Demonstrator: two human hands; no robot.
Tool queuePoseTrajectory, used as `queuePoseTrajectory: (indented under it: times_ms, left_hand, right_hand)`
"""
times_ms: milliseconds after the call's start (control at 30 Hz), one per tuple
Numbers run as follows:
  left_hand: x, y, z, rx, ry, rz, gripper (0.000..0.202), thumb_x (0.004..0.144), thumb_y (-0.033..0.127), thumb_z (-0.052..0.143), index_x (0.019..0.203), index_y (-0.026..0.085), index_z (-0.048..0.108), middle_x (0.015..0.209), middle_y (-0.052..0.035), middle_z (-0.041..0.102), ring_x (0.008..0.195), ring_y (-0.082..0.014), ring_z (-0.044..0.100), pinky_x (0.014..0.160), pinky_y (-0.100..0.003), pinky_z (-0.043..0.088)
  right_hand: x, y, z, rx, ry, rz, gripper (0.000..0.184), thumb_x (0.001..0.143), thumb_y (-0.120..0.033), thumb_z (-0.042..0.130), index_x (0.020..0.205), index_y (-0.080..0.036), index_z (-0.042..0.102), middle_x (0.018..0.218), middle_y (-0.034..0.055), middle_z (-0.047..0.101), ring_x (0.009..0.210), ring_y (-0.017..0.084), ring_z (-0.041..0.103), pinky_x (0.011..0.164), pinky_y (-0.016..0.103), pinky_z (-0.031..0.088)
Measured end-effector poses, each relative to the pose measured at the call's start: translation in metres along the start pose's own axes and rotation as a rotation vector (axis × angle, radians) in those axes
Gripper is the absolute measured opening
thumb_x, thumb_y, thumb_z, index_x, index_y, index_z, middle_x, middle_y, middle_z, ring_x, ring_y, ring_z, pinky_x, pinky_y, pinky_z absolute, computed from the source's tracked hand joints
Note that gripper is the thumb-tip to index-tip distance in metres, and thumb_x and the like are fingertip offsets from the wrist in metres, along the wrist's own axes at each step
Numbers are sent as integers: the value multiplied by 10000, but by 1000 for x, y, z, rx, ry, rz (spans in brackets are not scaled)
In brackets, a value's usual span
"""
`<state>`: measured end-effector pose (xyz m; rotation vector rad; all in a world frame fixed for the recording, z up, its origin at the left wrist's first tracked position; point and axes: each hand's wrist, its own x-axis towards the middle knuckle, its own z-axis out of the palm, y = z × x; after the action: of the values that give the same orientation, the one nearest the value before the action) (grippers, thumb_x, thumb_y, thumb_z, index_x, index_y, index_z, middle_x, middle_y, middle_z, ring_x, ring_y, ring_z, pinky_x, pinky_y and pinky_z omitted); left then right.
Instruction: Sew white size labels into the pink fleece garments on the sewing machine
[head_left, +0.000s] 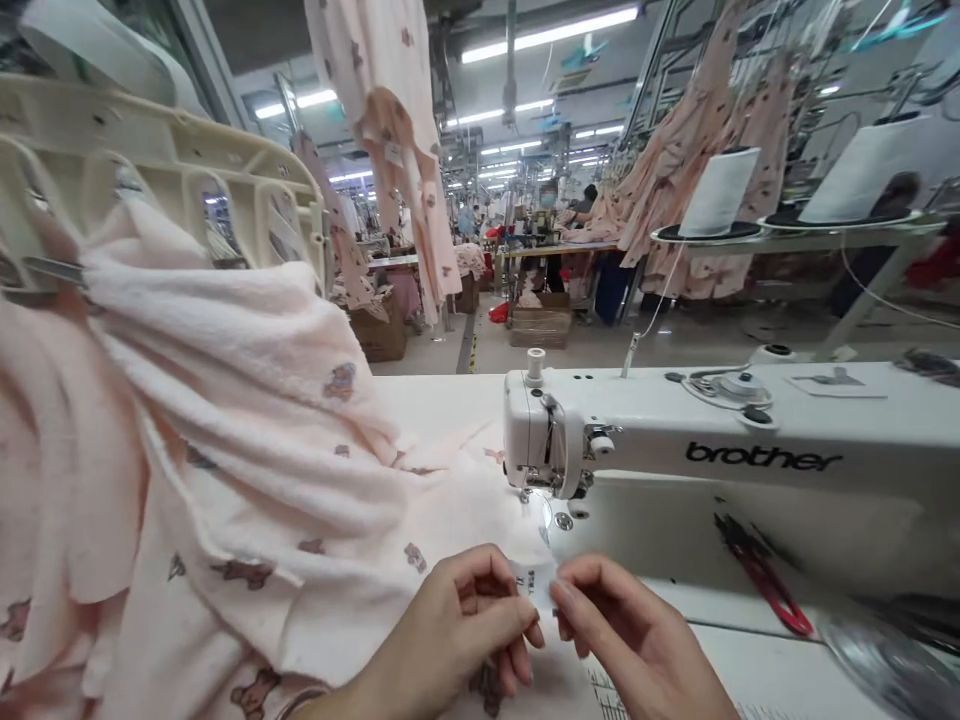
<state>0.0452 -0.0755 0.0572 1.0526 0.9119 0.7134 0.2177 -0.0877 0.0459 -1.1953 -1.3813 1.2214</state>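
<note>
Pinching white label (534, 578), both hands (480, 625) (634, 630), sewing machine (547, 420) ahead, fabric (247, 420) left, red snips (772, 590) right

Fabric (247, 500) hangs from a rack (225, 150) at far left, spreading right to the sewing machine (551, 430). Before the machine, a label (531, 580) sits between left hand (457, 630) and right hand (634, 635); snips (765, 585) lie farther right. Behind the machine, I see thread cones (720, 195) on the right.

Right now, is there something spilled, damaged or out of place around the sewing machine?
Nothing clearly stands out. The pink fabric is bunched in folds left of the sewing machine, and the red-handled snips lie loose below its arm, but both look ordinary. I see no spill or damage.
</note>
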Motion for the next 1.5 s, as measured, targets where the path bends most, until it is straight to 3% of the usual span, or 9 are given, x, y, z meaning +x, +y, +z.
queuePoseTrajectory:
  times_ms: [200, 333, 567, 767, 900, 967, 1067, 1233, 1500]
  left_hand:
    - [1, 15, -24, 205, 93, 48, 371, 729, 333, 723, 1003, 122, 586, 868, -40, 576, 782, -114, 558, 675, -197, 460]
    - [8, 15, -25, 144, 75, 12, 308, 749, 365, 694, 832, 89, 584, 688, -24, 571, 639, -107, 552, 616, -213, 458]
    - [9, 14, -23, 185, 80, -43, 287, 729, 357, 695, 786, 97, 588, 658, -19, 585, 600, -103, 553, 588, -201, 443]
    - [32, 48, -21, 700, 163, 150, 140, 758, 287, 636, 743, 148, 641, 676, -17, 636, 629, -119, 562, 570, -194, 409]
    - [70, 27, -27, 884, 138, 80, 90, 712, 248, 629, 690, 161, 637, 630, -11, 640, 608, -142, 575, 546, -212, 383]
    - [85, 9, -34, 902, 161, 40, 93, 694, 244, 627, 669, 154, 632, 610, -16, 635, 599, -150, 571, 537, -219, 370]
    - [95, -8, -40, 852, 163, 0, 149, 708, 295, 615, 685, 149, 630, 606, -22, 637, 590, -154, 575, 522, -220, 366]
    - [99, -12, -37, 736, 139, -6, 193, 735, 341, 603, 754, 150, 619, 633, -13, 638, 610, -143, 600, 546, -211, 402]
    - [107, -26, -38, 643, 124, -56, 212, 753, 358, 595, 728, 148, 586, 537, 2, 595, 508, -127, 564, 531, -217, 409]
  right_hand:
    - [-2, -10, 17, 13, 35, 97, 353, 831, -534, 544, 721, -199, 530, 686, -28, 466, 653, 117, 428, 621, 197, 354]
    - [-1, -3, 19, -18, 12, 98, 353, 844, -535, 521, 726, -202, 520, 691, -31, 457, 666, 120, 419, 621, 207, 332]
    - [-3, 5, 15, -90, 13, 72, 334, 878, -495, 489, 723, -200, 509, 681, -29, 466, 643, 119, 420, 592, 223, 323]
    - [-13, 37, -7, -470, 192, -180, 199, 933, -418, 480, 942, -233, 555, 851, 12, 560, 714, 141, 515, 630, 228, 426]
    - [-18, 78, -1, -821, 209, -468, 200, 970, -300, 417, 1103, -201, 527, 1001, 75, 538, 909, 196, 529, 737, 292, 470]
    - [-20, 93, 6, -958, 212, -524, 215, 966, -267, 417, 1127, -169, 521, 1029, 99, 522, 945, 228, 512, 758, 341, 473]
    - [-19, 98, 9, -992, 199, -498, 184, 960, -246, 422, 1088, -161, 523, 1016, 100, 511, 942, 235, 503, 742, 353, 475]
    - [-3, 86, 0, -880, 224, -433, 167, 979, -278, 374, 972, -186, 514, 925, 65, 506, 862, 200, 509, 666, 308, 468]
    - [7, 101, 1, -960, 259, -481, 348, 971, -299, 380, 1240, -97, 469, 989, 118, 500, 888, 225, 490, 717, 355, 475]
